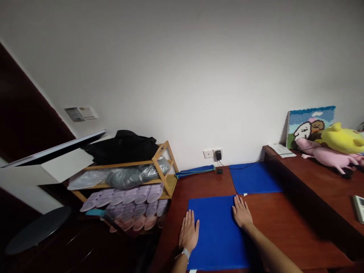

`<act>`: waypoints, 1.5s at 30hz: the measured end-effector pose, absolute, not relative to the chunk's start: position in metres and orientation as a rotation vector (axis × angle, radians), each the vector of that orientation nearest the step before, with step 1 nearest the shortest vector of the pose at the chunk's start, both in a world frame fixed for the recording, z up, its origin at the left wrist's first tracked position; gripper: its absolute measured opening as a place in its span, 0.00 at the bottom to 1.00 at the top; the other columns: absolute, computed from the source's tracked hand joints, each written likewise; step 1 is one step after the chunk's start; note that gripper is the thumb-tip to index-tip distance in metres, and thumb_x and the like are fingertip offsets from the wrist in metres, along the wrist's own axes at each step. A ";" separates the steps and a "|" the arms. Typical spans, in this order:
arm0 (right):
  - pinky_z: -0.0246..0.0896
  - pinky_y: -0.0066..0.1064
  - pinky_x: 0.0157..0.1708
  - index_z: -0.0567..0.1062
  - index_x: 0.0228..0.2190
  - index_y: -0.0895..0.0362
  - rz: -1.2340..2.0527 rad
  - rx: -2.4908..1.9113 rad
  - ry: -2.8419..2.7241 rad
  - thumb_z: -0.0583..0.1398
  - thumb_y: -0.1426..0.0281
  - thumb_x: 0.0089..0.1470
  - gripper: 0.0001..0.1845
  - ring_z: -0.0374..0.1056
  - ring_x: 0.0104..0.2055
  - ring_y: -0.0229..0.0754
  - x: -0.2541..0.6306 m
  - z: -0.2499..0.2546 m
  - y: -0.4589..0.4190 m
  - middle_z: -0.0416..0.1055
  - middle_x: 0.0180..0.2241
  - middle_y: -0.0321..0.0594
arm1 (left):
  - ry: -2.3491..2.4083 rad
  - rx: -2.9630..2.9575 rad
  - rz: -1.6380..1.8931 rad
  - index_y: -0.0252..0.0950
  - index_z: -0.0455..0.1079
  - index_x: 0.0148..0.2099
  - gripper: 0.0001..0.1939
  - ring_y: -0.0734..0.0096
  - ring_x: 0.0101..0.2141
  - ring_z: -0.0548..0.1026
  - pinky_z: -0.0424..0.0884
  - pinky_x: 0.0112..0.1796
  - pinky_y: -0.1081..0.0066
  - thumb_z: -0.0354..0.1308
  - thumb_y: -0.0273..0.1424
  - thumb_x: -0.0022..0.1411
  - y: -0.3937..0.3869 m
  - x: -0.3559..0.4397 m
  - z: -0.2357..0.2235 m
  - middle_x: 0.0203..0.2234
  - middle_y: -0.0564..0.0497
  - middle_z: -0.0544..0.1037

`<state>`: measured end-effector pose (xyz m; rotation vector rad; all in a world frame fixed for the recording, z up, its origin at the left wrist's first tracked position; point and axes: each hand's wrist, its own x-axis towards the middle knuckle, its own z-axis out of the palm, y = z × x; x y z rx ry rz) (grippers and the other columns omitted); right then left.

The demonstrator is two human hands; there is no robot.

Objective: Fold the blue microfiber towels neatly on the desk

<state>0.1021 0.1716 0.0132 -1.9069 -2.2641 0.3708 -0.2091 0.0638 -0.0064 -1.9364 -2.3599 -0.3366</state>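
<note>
A blue cloth [216, 235] lies spread flat on the reddish-brown wooden table [284, 227]. My left hand [189, 231] rests flat on its left edge, fingers stretched forward and thumb apart. At the cloth's upper right corner, my right hand [241, 212] presses down with its fingers extended. Neither hand grips anything. Behind it, a second blue cloth [256, 178] is laid flat nearer the wall, with a small white tag by its front edge. A folded blue cloth with green trim [195, 171] lies along the wall.
A black plug adapter [218, 154] sits in the wall socket, its cable crossing the far cloth. On the left, a wooden rack [165, 167] holds a black bag [125, 148] and several slippers [142, 193]. Plush toys [327, 153] lie on a raised surface at right.
</note>
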 end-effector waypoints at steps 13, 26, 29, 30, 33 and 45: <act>0.31 0.43 0.74 0.47 0.72 0.65 0.382 -1.862 -2.278 0.38 0.61 0.69 0.37 0.36 0.77 0.45 0.098 0.018 0.186 0.41 0.75 0.44 | -2.394 -1.947 -0.286 0.35 0.45 0.77 0.35 0.56 0.72 0.51 0.55 0.69 0.50 0.35 0.46 0.76 0.062 -0.205 0.004 0.74 0.43 0.52; 0.32 0.43 0.74 0.48 0.72 0.65 0.376 -1.832 -2.284 0.38 0.61 0.69 0.37 0.37 0.77 0.46 0.099 0.011 0.188 0.42 0.75 0.44 | -2.096 -2.279 -0.362 0.36 0.47 0.77 0.32 0.59 0.72 0.54 0.55 0.70 0.52 0.34 0.44 0.77 0.121 -0.107 0.031 0.73 0.45 0.56; 0.32 0.45 0.74 0.49 0.72 0.64 0.354 -1.809 -2.303 0.39 0.62 0.68 0.37 0.37 0.77 0.47 0.100 0.002 0.191 0.42 0.75 0.44 | -2.036 -2.435 -0.398 0.35 0.48 0.76 0.33 0.61 0.72 0.52 0.54 0.70 0.54 0.32 0.45 0.77 0.148 -0.057 0.025 0.73 0.45 0.55; 0.32 0.45 0.74 0.50 0.72 0.64 0.347 -1.802 -2.310 0.40 0.62 0.68 0.37 0.37 0.77 0.47 0.101 0.000 0.191 0.42 0.74 0.44 | -2.028 -2.464 -0.405 0.35 0.47 0.76 0.34 0.62 0.72 0.52 0.53 0.70 0.55 0.31 0.45 0.77 0.153 -0.049 0.022 0.74 0.46 0.54; 0.33 0.45 0.74 0.50 0.72 0.65 0.338 -1.791 -2.301 0.40 0.62 0.68 0.37 0.38 0.77 0.48 0.101 -0.005 0.193 0.43 0.74 0.46 | -2.015 -2.500 -0.393 0.38 0.45 0.77 0.34 0.63 0.73 0.51 0.51 0.71 0.55 0.31 0.46 0.77 0.157 -0.054 0.014 0.74 0.47 0.54; 0.30 0.43 0.74 0.48 0.72 0.64 0.348 -1.849 -2.300 0.37 0.60 0.68 0.37 0.37 0.77 0.45 0.101 0.006 0.190 0.41 0.75 0.42 | -2.337 -2.059 -0.259 0.37 0.48 0.77 0.36 0.57 0.72 0.53 0.53 0.69 0.51 0.34 0.49 0.76 0.132 -0.217 0.020 0.74 0.43 0.55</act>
